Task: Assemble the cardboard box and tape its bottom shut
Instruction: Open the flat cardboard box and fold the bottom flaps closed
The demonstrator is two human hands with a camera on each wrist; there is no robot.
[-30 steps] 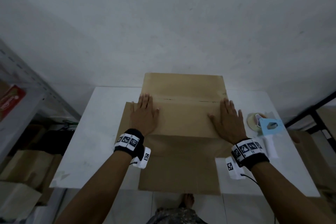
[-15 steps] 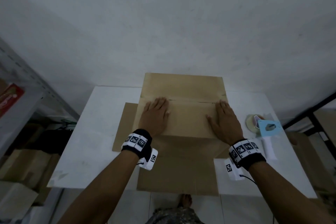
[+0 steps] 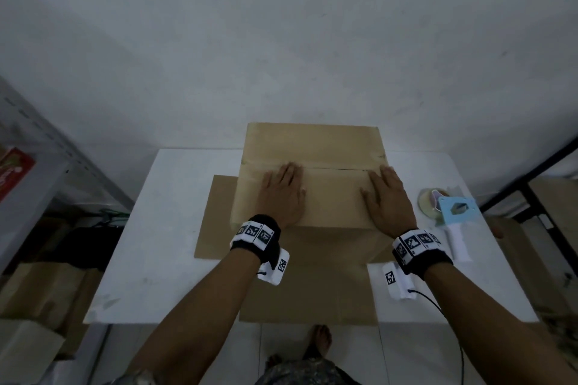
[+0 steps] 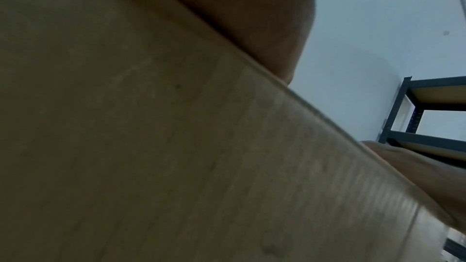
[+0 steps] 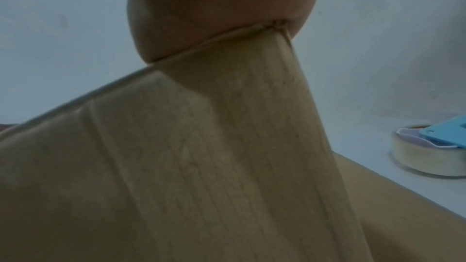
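fingers point(image 3: 289, 172) on our left hand point(image 3: 283, 197) lie straight and close together, flat on the near flap of the box point(image 3: 312, 147); our right hand point(image 3: 387, 200) does the same near the flap's right end, thumb spread a little toward the middle. both palms press down and neither hand curls round anything. the box stands in the middle of the table point(image 3: 175, 197), bottom up, its two long flaps meeting at a seam point(image 3: 337, 169) just past our fingertips.

we judge the box light and fairly stiff, but springy at the folds: the flaps will likely lift if we let go with both hands. the card looks smooth, so flat palms hold it better than pinching. one hand should stay pressing beside the seam while the other goes for the tape gun point(image 3: 453, 222), which lies on the table to the right of the box, near the right hand.

hard to tell is whether the seam is fully closed; a thin dark gap shows along it. the inner flaps are hidden beneath. the wrist views show mostly blurred card point(image 4: 151, 146) and the heels of the hands, no fingers. a loose flap point(image 3: 215, 216) sticks out at the left, and another hangs over the table's near edge.
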